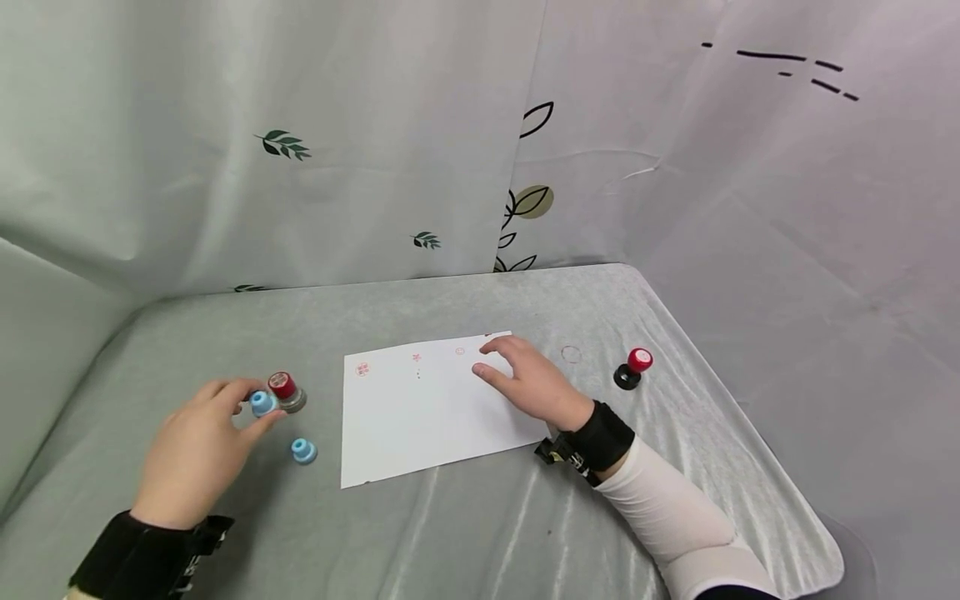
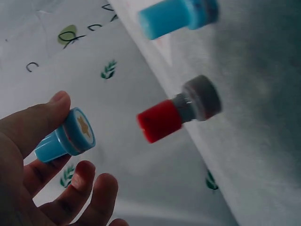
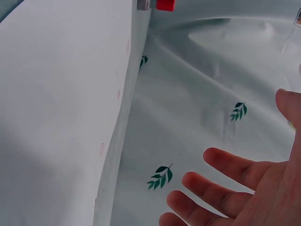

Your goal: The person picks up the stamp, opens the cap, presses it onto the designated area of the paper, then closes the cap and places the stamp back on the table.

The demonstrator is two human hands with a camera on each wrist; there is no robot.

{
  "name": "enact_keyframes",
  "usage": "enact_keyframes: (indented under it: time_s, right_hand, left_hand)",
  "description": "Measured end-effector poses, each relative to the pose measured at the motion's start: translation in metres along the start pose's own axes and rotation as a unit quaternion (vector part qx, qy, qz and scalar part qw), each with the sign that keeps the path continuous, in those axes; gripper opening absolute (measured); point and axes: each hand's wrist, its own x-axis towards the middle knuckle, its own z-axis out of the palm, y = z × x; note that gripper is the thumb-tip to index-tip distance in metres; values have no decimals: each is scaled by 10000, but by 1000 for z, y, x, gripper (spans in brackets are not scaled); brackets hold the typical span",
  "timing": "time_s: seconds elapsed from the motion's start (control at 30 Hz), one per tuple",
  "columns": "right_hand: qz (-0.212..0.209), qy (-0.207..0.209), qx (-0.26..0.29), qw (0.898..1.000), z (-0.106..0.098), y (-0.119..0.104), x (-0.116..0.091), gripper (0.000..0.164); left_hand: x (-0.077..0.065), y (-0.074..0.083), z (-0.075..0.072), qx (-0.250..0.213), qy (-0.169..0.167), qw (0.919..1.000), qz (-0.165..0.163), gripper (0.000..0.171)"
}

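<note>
My left hand (image 1: 193, 454) pinches a light blue toy stamp (image 1: 262, 403) between thumb and fingers. In the left wrist view the held stamp (image 2: 68, 136) shows a star on its round end. Close beside these fingers stands a stamp with a red handle and grey base (image 1: 282, 386). A second light blue stamp (image 1: 303, 451) sits nearer me on the cloth. Over the right part of a white paper sheet (image 1: 427, 425), my right hand (image 1: 536, 379) holds nothing, its fingers spread loosely. Small red prints, including a flower, a star and a smiley, line the sheet's far edge.
A red-and-black stamp (image 1: 627, 377) lies to the right of the paper on the grey tablecloth (image 1: 480, 533). A faint red ring marks the cloth between them. Behind the table hangs a pale curtain (image 1: 360, 167) with leaf prints.
</note>
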Motion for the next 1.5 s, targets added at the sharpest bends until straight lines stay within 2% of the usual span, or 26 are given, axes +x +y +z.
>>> enact_keyframes:
  time_s: [0.1,0.27,0.57,0.7,0.8,1.0,1.17,1.27,1.37,1.43,1.5]
  right_hand:
    - [100,9,-53,9999,-1,3,1,50]
    - [130,64,-96,9998,-1,8,2,49]
    - [125,42,-113,9998,-2,9,3,49]
    - [127,27,-155,9998,-1,10,4,48]
    - [134,5,-183,9997,-1,10,4,45]
    - [117,21,-252,9996,0,10,5,40]
    - [113,0,-287,9995,0,11,6,40]
    - [156,-48,-287,9995,0,11,6,43]
    - [219,-99,-301,9993,0,12,6,49]
    - [258,-134,-330,9990,1,11,5,53]
    - [289,-157,-371,9988,2,11,4,56]
  left_hand:
    - [1,-7,8,182,-279,9994,6,46]
    - [1,-15,21,233,-769,9968,-46,34]
    - [6,-21,42,470,-1757,9828,-332,26]
    - [6,-22,45,439,-2060,9770,-345,29]
    - [5,-22,46,405,-2090,9767,-261,33]
    - [4,-26,42,277,-2300,9726,-216,55]
    - [-1,-29,20,143,-2182,9758,-60,60]
    - [-3,-23,4,195,-1928,9810,-6,59]
    - [-5,-10,-9,125,-1377,9903,112,57]
    - [-5,3,-14,72,-925,9950,373,54]
    - [-3,17,-15,-22,-551,9958,724,54]
